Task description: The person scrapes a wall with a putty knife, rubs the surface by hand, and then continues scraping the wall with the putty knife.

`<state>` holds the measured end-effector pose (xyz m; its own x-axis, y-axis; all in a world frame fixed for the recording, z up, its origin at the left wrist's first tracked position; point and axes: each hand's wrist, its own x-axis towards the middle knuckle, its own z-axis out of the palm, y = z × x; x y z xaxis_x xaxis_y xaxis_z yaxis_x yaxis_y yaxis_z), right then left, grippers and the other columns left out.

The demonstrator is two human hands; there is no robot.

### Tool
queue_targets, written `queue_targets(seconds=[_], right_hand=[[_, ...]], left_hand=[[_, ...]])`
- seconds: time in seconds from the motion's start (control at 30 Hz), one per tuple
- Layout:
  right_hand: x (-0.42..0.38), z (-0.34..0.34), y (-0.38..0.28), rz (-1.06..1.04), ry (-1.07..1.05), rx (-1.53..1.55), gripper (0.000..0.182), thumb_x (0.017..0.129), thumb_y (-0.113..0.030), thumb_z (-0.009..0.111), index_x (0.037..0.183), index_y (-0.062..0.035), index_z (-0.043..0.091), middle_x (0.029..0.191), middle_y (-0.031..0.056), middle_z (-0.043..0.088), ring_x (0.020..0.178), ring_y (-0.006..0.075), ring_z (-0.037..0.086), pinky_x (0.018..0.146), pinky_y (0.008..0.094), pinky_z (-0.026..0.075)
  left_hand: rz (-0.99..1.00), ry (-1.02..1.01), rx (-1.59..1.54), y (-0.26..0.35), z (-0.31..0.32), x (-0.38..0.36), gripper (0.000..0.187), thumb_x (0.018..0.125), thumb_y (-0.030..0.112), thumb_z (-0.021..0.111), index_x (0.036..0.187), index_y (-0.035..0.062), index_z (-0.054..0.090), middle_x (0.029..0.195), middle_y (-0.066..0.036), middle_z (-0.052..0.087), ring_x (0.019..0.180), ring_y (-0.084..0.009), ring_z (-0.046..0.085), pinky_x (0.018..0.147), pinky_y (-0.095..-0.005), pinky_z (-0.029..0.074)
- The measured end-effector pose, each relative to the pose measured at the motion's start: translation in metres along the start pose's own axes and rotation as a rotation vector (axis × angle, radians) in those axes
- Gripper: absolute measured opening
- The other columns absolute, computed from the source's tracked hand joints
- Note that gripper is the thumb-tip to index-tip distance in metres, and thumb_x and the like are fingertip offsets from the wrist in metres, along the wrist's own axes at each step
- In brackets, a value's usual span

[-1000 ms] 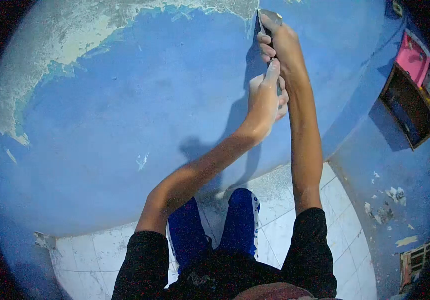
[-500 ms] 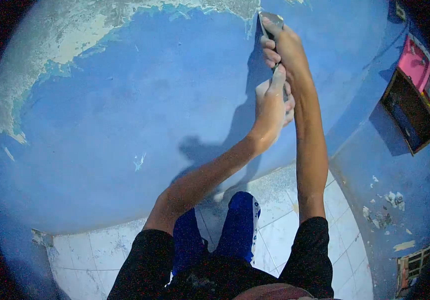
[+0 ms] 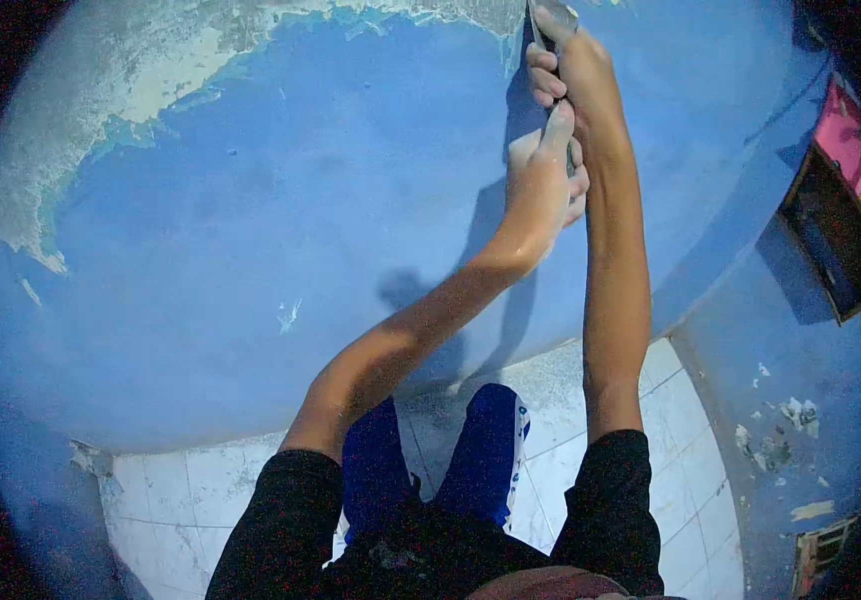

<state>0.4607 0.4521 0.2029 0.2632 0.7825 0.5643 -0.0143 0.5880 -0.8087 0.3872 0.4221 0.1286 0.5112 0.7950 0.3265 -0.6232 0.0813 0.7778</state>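
My right hand [image 3: 578, 75] is closed around the upper part of a paint scraper [image 3: 568, 16], its thumb lying along the blade. Lower down, my left hand [image 3: 547, 175] wraps the handle, thumb pointing up, so most of the handle is hidden. The blade's tip is at the top edge of the view, by the border where blue paint [image 3: 330, 200] meets a bare grey patch of wall [image 3: 60, 110]. Ragged pale flakes line that border.
On the right wall hang a dark wooden box shelf [image 3: 830, 230] and a pink object [image 3: 843, 130]. Below them the paint is chipped [image 3: 800, 415]. White floor tiles [image 3: 170, 490] lie under my blue-trousered legs [image 3: 480, 450]. A wooden-framed vent [image 3: 822, 555] sits low at right.
Both hands and the scraper sit slightly higher in the view, the blade now reaching the top edge. The wall and shelf have shifted a little to the right in view. Both grips stay the same.
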Motion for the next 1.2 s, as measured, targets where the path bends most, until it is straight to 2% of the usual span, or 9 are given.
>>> queue_targets(seconds=[0.1,0.2,0.3,0.4,0.57,0.67,0.8,0.93,1.2], right_hand=[[-0.012,0.004,0.000,0.016,0.028,-0.002,0.023,0.092,-0.029,0.056,0.083,-0.0103,0.048,0.059,-0.0036,0.042,0.040,0.0045,0.033,0.037,0.0226,0.031],[0.013,0.002,-0.007,-0.015,-0.052,0.013,0.022,0.092,-0.029,0.056,0.084,-0.0106,0.048,0.058,-0.0041,0.042,0.040,0.0044,0.033,0.037,0.0236,0.031],[0.015,0.004,-0.012,-0.014,-0.018,-0.049,0.022,0.092,-0.029,0.057,0.085,-0.0106,0.048,0.059,-0.0040,0.042,0.041,0.0042,0.033,0.037,0.0230,0.031],[-0.008,-0.003,0.004,0.038,0.041,-0.001,0.020,0.092,-0.028,0.056,0.088,-0.0107,0.049,0.059,-0.0040,0.043,0.040,0.0038,0.033,0.036,0.0218,0.030],[-0.005,-0.006,-0.007,0.085,-0.004,-0.008,0.019,0.091,-0.028,0.056,0.091,-0.0104,0.049,0.059,-0.0039,0.042,0.039,0.0029,0.032,0.035,0.0209,0.030],[-0.019,0.005,-0.002,0.075,0.062,-0.037,0.021,0.091,-0.030,0.057,0.089,-0.0104,0.048,0.058,-0.0047,0.041,0.039,0.0025,0.031,0.035,0.0209,0.029],[0.012,-0.003,-0.016,0.082,0.028,-0.063,0.023,0.090,-0.031,0.059,0.085,-0.0107,0.048,0.057,-0.0051,0.040,0.038,0.0033,0.031,0.034,0.0211,0.029],[-0.018,0.003,-0.003,0.115,0.054,-0.042,0.021,0.090,-0.029,0.059,0.084,-0.0116,0.048,0.057,-0.0053,0.041,0.039,0.0030,0.032,0.035,0.0209,0.030],[-0.010,-0.005,-0.002,0.072,0.010,-0.066,0.019,0.092,-0.027,0.056,0.085,-0.0111,0.048,0.058,-0.0047,0.041,0.038,0.0032,0.032,0.035,0.0207,0.030]], left_hand=[[-0.049,-0.034,-0.024,-0.006,-0.007,-0.012,0.041,0.093,0.047,0.049,0.075,0.0096,0.045,0.053,0.003,0.035,0.039,-0.0068,0.031,0.031,-0.0231,0.018],[0.039,-0.021,-0.036,0.011,0.001,0.002,0.041,0.094,0.045,0.048,0.075,0.0097,0.045,0.053,0.003,0.035,0.038,-0.0068,0.031,0.031,-0.0231,0.017],[0.049,-0.039,-0.060,0.013,0.003,0.005,0.041,0.095,0.045,0.047,0.075,0.0102,0.044,0.052,0.002,0.035,0.038,-0.0069,0.031,0.031,-0.0233,0.018],[-0.078,-0.019,-0.055,-0.004,-0.002,-0.012,0.041,0.095,0.046,0.046,0.075,0.0104,0.044,0.053,0.002,0.036,0.038,-0.0071,0.031,0.031,-0.0232,0.018],[-0.045,-0.030,-0.088,-0.005,0.006,-0.008,0.041,0.094,0.047,0.047,0.077,0.0101,0.044,0.053,0.002,0.035,0.039,-0.0069,0.031,0.032,-0.0228,0.019],[-0.028,-0.033,-0.078,-0.006,0.002,-0.007,0.040,0.094,0.046,0.047,0.077,0.0100,0.044,0.054,0.002,0.035,0.040,-0.0067,0.032,0.032,-0.0228,0.019],[0.011,-0.067,-0.073,0.008,0.010,-0.002,0.040,0.095,0.046,0.047,0.077,0.0102,0.045,0.054,0.002,0.035,0.041,-0.0062,0.033,0.031,-0.0229,0.019],[-0.025,-0.071,-0.092,-0.005,0.002,-0.013,0.040,0.094,0.047,0.046,0.077,0.0106,0.045,0.053,0.003,0.034,0.038,-0.0072,0.031,0.031,-0.0234,0.019],[-0.078,-0.031,-0.053,-0.008,0.000,-0.018,0.042,0.095,0.048,0.044,0.077,0.0103,0.045,0.051,0.002,0.034,0.034,-0.0081,0.029,0.031,-0.0240,0.018]])
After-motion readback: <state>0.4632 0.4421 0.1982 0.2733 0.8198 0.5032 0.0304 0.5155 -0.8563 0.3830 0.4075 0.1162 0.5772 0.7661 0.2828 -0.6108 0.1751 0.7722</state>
